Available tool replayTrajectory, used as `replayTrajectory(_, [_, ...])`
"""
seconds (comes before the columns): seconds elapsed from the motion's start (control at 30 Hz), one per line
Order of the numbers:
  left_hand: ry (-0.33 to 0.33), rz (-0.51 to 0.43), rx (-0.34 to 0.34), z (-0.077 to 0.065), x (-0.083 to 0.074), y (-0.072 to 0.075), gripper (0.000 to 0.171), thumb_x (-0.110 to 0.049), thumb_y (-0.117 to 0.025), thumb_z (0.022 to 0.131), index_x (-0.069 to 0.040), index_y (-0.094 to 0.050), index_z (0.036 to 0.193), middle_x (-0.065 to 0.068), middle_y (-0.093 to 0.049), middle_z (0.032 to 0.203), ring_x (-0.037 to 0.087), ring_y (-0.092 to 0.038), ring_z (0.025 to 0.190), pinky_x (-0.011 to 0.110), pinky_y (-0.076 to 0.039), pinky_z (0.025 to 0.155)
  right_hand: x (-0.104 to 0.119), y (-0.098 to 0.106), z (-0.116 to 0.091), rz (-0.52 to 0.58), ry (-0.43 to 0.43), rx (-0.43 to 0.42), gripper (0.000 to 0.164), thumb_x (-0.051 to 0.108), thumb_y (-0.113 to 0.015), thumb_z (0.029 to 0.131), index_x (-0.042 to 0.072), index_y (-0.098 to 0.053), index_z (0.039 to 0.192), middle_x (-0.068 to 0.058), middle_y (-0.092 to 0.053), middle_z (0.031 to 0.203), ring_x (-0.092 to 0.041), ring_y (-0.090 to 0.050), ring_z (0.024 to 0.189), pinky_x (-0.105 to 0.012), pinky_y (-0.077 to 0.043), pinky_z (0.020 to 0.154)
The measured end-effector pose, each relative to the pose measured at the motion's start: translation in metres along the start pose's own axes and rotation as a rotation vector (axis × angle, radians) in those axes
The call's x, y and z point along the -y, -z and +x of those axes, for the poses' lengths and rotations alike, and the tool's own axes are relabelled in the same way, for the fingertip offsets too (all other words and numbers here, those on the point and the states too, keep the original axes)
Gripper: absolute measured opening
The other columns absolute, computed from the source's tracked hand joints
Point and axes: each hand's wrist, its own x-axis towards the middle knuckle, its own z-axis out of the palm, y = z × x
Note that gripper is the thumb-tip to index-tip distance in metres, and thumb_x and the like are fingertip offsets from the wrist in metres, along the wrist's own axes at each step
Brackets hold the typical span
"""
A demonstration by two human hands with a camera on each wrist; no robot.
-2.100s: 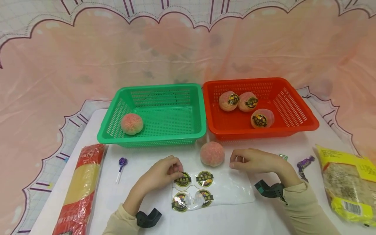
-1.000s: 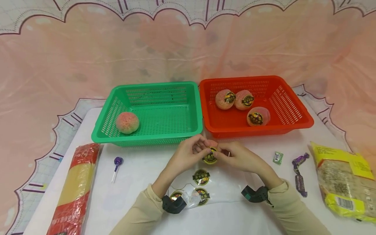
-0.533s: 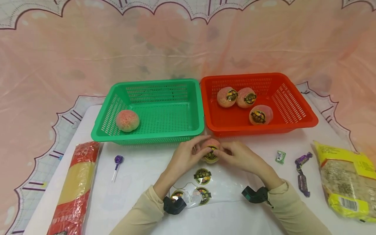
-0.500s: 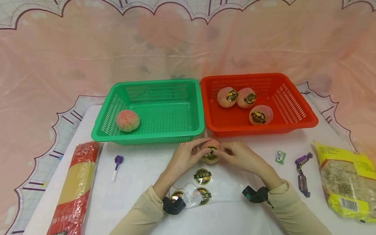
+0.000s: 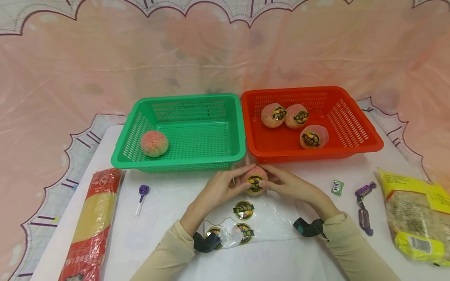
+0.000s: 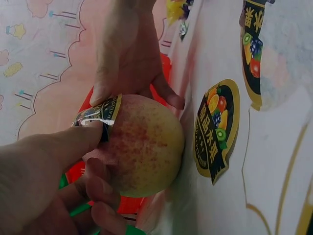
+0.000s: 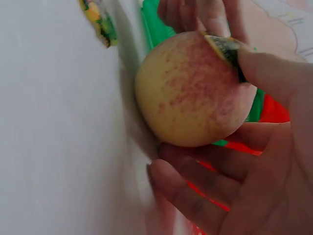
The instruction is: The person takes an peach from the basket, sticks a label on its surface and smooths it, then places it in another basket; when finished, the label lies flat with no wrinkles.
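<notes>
A peach (image 5: 257, 171) rests on the white table at the centre, a round black-and-gold fruit label (image 5: 254, 183) on its near side. My left hand (image 5: 218, 188) grips it from the left, thumb pressing the label, as the left wrist view shows with the label (image 6: 103, 113) partly lifted and curved. From the right, my right hand (image 5: 293, 186) cups the same peach (image 7: 190, 93), its thumb on the label's other edge. Just below lies a clear sticker sheet (image 5: 272, 222) bearing several labels, among them one label (image 5: 243, 210) close to the peach.
A green basket (image 5: 179, 164) with one plain peach (image 5: 154, 143) stands behind. Beside it, a red basket (image 5: 316, 155) holds 3 labelled peaches. Around lie a noodle pack (image 5: 93, 222), a lollipop (image 5: 142, 191), a green-wrapped sweet (image 5: 337, 187), purple-wrapped candies (image 5: 365, 207) and a yellow bag (image 5: 416, 218).
Both hands have come together around the peach. A label from the sheet's upper left is now on the peach. Lately the thumbs have spread apart over it.
</notes>
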Motion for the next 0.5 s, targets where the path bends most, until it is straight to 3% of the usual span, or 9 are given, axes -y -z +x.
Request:
replayTrajectory(0.27, [-0.023,-0.030,0.017,0.002,0.003,0.002,0.053,-0.029,-0.062,0.082,-0.034,-0.041,0.130,-0.008,-0.051,0.064,0.003,-0.047,0.059,0.016,-0.039,0.050,0.000,-0.003,0.002,-0.045,0.000,-0.028,0.057,0.045,-0.051,0.086,0.031,-0.028,0.136,0.005,-0.042,0.134,-0.018,-0.046,0.118,-0.041,-0.040,0.097])
replayTrajectory(0.5, [0.013,-0.069,0.047,0.002,0.003,0.001,0.055,-0.030,-0.065,0.079,-0.035,-0.042,0.130,-0.007,-0.051,0.066,0.004,-0.048,0.060,0.017,-0.041,0.051,0.006,-0.017,0.007,-0.085,-0.051,-0.225,0.044,0.050,-0.045,0.087,0.022,-0.045,0.121,0.000,-0.057,0.113,-0.019,-0.055,0.100,-0.035,-0.047,0.083])
